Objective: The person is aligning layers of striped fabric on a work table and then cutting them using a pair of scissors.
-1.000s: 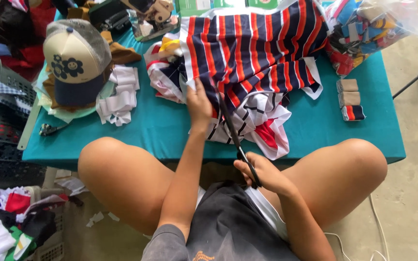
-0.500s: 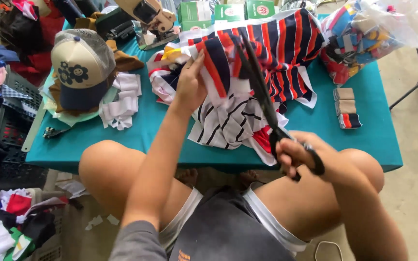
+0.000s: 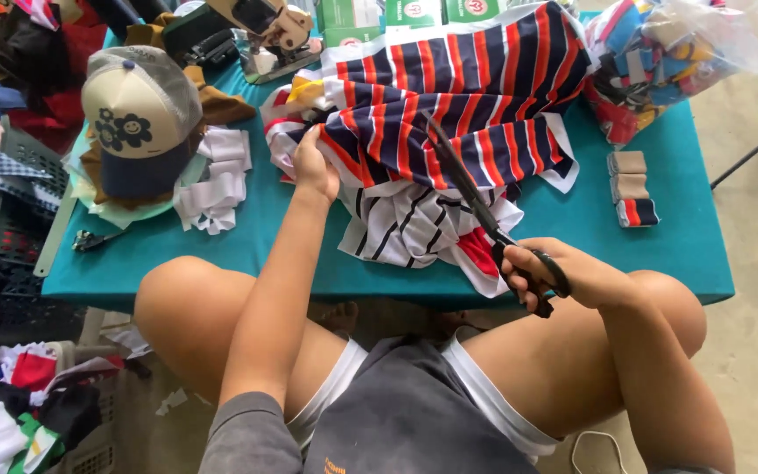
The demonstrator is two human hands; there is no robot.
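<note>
Partly hidden scissors in right hand, left hand gripping striped cloth

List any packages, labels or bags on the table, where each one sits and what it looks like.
Green and white boxes: a row at the table's far edge, rectangular, each with a round emblem.
Clear plastic bag: far right corner, bulging with multicoloured cloth pieces.
Cap: left side, cream front bearing a dark flower patch.

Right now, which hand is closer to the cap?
Left. The left hand grips striped cloth beside the cap; the right hand holds scissors far across the table.
</note>
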